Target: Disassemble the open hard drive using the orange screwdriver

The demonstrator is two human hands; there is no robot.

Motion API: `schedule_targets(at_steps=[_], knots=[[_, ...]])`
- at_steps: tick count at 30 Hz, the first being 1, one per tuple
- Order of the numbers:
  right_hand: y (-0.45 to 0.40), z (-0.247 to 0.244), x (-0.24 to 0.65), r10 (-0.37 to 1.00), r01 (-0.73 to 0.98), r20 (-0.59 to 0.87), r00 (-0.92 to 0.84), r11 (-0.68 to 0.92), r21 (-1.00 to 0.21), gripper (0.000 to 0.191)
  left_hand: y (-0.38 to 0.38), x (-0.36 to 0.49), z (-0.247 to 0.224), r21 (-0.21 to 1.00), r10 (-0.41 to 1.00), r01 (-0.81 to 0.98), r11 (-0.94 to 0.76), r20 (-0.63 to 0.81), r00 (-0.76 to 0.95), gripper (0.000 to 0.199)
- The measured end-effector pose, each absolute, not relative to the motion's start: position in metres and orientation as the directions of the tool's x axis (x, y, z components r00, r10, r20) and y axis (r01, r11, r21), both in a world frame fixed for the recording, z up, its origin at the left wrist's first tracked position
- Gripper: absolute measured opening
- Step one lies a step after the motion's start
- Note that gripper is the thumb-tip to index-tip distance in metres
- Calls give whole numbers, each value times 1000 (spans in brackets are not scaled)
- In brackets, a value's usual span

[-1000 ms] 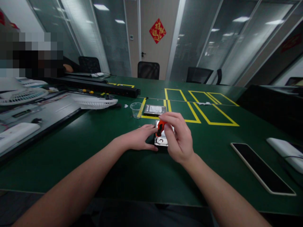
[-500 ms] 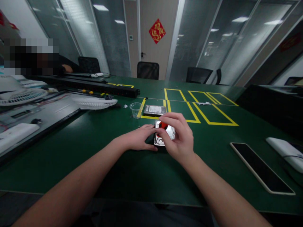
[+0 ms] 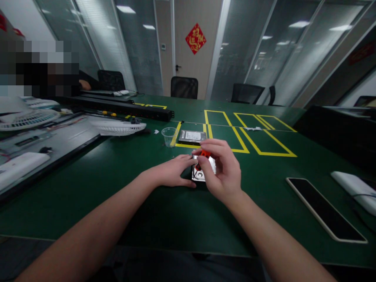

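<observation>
My right hand (image 3: 221, 170) is closed round a red and black screwdriver (image 3: 205, 154), whose shaft slants down to the left over a silver hard drive (image 3: 200, 175). Thumb and index finger of my left hand (image 3: 175, 171) are spread against the drive's left side, steadying it on the green table (image 3: 141, 219). My right hand hides the drive's right part. A second hard drive (image 3: 192, 136), label up, lies just beyond, inside a yellow tape frame. To its left stands a clear plastic cup (image 3: 169, 138).
On the right lie a phone (image 3: 326, 209) and a white device (image 3: 354, 190). At the left are a metal chassis (image 3: 61, 141), a white fan (image 3: 119, 127) and long black bars (image 3: 141, 110). A person (image 3: 85, 84) sits at the far left.
The screwdriver handle has tilted to the right in my right hand, and its shaft now shows more. My left hand has stayed on the drive.
</observation>
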State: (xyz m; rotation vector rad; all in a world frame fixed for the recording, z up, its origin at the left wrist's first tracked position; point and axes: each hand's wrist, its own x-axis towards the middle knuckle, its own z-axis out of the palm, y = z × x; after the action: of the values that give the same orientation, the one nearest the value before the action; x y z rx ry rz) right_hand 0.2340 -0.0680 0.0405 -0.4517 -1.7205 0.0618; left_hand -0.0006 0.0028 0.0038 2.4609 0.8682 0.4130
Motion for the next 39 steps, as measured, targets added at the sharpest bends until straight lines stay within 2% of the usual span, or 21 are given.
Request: schedule_targets(at_steps=[5,11,19,24,32,39], knots=[[-68,43,236,287,337,946,-147,914,-225,28,4,-1,3,537,664,525,-660,91,742,97],[-72,44,235,324,321,935,-148,909,-264,43,5,0,2,550,650,503,-666,98,754,92],[-70,44,235,297,363,947,-124,901,-236,28,5,-2,1,539,666,530,-655,81,741,104],[-67,42,236,284,334,951,-121,914,-231,31,4,-2,2,537,672,539,-649,72,737,104],[-73,44,235,320,355,938,-132,899,-257,39,4,0,1,544,658,511,-666,105,745,91],[-71,43,235,316,346,943,-107,901,-263,28,3,0,3,537,651,505,-676,113,751,99]])
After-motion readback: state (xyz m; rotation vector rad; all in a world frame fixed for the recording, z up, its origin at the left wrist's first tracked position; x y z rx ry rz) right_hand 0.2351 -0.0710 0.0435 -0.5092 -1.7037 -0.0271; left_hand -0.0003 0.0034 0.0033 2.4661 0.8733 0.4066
